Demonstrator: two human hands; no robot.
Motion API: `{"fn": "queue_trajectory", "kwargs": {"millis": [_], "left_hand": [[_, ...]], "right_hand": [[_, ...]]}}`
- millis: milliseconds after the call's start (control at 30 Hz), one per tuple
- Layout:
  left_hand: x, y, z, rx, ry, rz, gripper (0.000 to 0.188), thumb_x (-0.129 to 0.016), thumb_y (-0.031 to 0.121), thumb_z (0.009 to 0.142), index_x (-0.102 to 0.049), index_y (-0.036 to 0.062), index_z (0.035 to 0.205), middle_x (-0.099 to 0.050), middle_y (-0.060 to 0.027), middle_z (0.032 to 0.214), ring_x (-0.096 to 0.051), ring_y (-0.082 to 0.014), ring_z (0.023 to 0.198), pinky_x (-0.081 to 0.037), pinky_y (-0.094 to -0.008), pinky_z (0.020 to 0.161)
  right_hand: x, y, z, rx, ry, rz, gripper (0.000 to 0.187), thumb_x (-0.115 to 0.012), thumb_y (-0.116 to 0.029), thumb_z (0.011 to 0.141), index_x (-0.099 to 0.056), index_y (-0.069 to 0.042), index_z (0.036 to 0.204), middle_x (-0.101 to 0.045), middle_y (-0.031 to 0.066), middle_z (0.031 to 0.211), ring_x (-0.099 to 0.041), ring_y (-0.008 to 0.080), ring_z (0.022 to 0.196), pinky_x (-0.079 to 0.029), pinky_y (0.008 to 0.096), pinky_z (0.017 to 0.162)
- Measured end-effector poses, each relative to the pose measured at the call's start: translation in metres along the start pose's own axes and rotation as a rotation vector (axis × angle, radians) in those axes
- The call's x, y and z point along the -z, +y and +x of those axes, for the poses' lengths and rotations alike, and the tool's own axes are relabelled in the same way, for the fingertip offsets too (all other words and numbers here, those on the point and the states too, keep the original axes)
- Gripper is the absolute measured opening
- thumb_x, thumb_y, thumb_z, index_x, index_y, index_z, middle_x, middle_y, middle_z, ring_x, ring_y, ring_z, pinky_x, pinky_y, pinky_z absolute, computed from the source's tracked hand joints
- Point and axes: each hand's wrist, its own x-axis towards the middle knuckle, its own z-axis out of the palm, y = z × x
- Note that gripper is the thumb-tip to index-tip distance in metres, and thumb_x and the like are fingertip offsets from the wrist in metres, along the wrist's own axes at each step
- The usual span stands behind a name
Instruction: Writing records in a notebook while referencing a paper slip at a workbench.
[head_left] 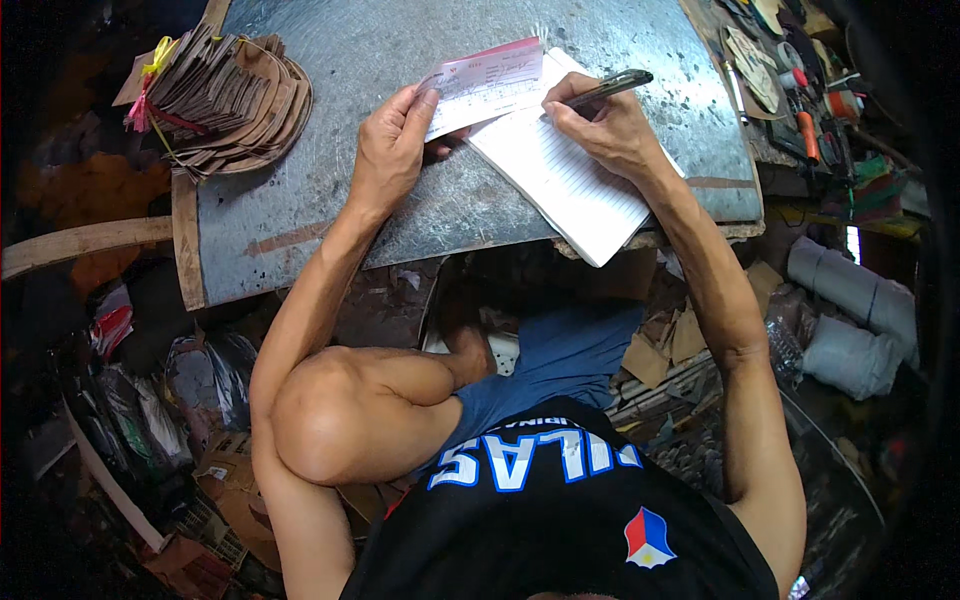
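My left hand (395,145) pinches a pink-and-white paper slip (487,85) with print and handwriting on it, thumb on top. The slip is raised over the table and overlaps the upper part of a lined notepad (580,175). Between the fingers and thumb of my right hand (608,125) is a black pen (618,84), its upper end pointing to the right. That hand rests on the notepad's page; the pen's tip is hidden behind my fingers. The notepad lies aslant, its near corner at the table's front edge.
The worn metal-topped table (300,215) spans the space before me. A bundle of brown sole-shaped templates (235,105), tied with yellow and pink strips, stands at its left. Tools, including an orange-handled one (808,138), crowd the right. Wrapped rolls (850,285) and scraps surround my legs.
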Motion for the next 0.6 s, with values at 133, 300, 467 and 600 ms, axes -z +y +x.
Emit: {"fn": "queue_trajectory", "kwargs": {"millis": [133, 300, 467, 600], "left_hand": [[0.001, -0.002, 0.001, -0.01, -0.009, 0.0, 0.033, -0.048, 0.023, 0.1, -0.059, -0.0029, 0.118, -0.069, -0.0081, 0.088, -0.066, -0.0107, 0.074, -0.053, -0.0213, 0.058], [0.0, -0.003, 0.001, 0.002, 0.002, -0.008, 0.034, -0.048, 0.023, 0.1, -0.058, -0.0028, 0.119, -0.069, -0.0079, 0.089, -0.066, -0.0105, 0.074, -0.054, -0.0216, 0.059], [0.0, 0.0, -0.001, -0.003, 0.005, 0.01, 0.034, -0.048, 0.024, 0.1, -0.058, -0.0025, 0.12, -0.069, -0.0072, 0.089, -0.066, -0.0099, 0.075, -0.054, -0.0215, 0.059], [0.0, 0.0, 0.0, 0.001, 0.0, -0.006, 0.034, -0.048, 0.024, 0.101, -0.059, -0.002, 0.119, -0.068, -0.0065, 0.088, -0.065, -0.0093, 0.074, -0.053, -0.021, 0.059]], "right_hand": [[0.003, -0.007, -0.001, -0.069, -0.027, 0.009, 0.014, -0.063, -0.015, 0.088, -0.065, -0.001, 0.085, -0.057, -0.0024, 0.068, -0.048, 0.0061, 0.064, -0.039, 0.0236, 0.058], [0.0, 0.0, 0.0, -0.042, -0.012, 0.024, 0.014, -0.062, -0.015, 0.088, -0.065, -0.002, 0.084, -0.057, -0.0028, 0.068, -0.047, 0.0059, 0.064, -0.039, 0.024, 0.058], [0.0, 0.001, -0.001, -0.012, -0.013, 0.007, 0.014, -0.063, -0.015, 0.088, -0.065, -0.002, 0.085, -0.056, -0.0028, 0.068, -0.047, 0.0061, 0.064, -0.039, 0.0242, 0.058], [0.002, -0.001, -0.001, -0.029, -0.021, -0.03, 0.014, -0.063, -0.016, 0.088, -0.065, -0.002, 0.085, -0.058, -0.0022, 0.069, -0.048, 0.0065, 0.064, -0.04, 0.024, 0.059]]}}
